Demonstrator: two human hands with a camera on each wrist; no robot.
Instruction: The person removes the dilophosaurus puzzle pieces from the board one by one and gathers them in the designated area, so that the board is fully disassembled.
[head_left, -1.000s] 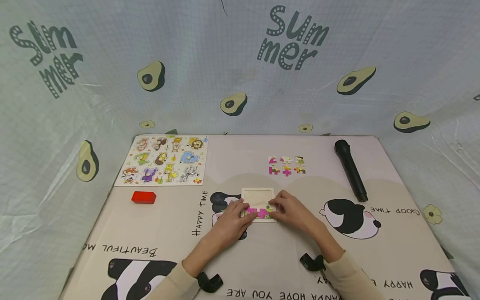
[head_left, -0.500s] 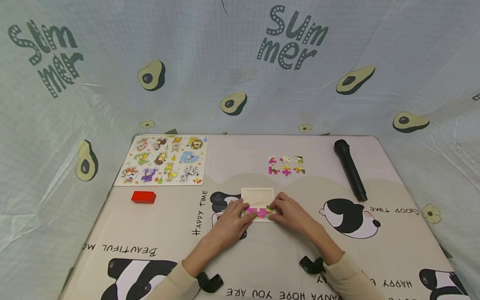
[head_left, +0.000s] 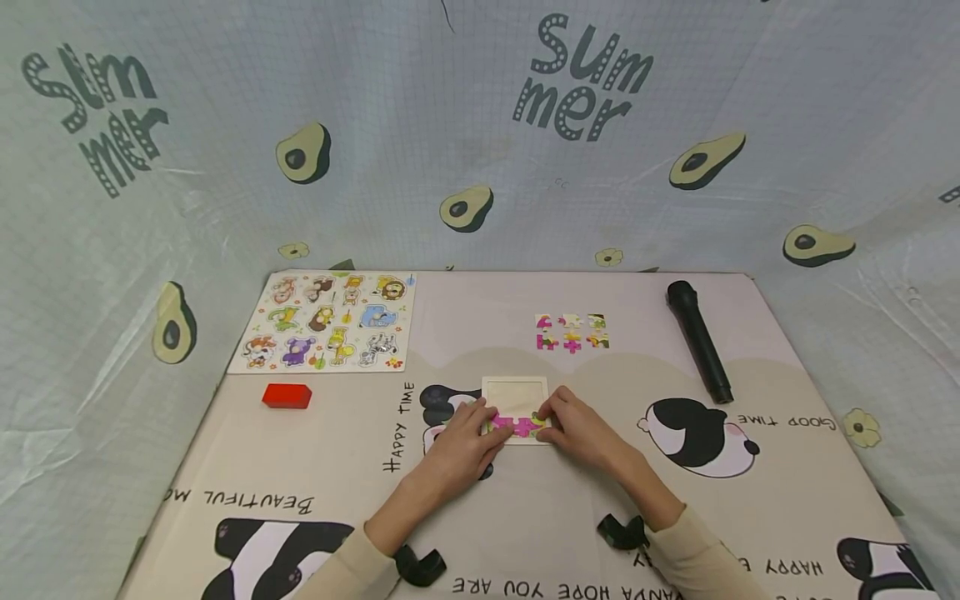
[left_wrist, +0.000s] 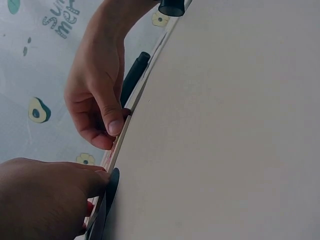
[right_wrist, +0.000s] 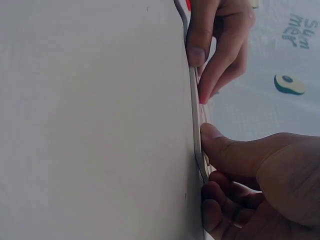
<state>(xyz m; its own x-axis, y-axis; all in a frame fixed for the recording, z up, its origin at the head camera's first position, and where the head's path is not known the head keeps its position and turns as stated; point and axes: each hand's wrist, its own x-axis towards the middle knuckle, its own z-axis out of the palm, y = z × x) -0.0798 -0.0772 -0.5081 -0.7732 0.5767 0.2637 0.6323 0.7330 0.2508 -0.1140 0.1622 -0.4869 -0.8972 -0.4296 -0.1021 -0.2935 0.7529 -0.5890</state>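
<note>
A small pale jigsaw tray lies on the table before me. Pink and green jigsaw pieces fill its near row, and its far part shows bare wood. My left hand holds the tray's left side, its thumb reaching over the near pieces. Opposite it, my right hand pinches at the near right piece with thumb and forefinger, partly covering it. Seen nearly edge-on in the right wrist view, the right hand has its thumb on the tray's edge. Both hands' fingertips stay low at the tray.
Several loose jigsaw pieces lie in two rows beyond the tray. An animal puzzle board occupies the back left, with a red block in front of it. A black microphone-shaped object lies at the right.
My right hand's forefinger has shifted slightly down and closer along the tray's right side. The left hand and tray have kept their place.
</note>
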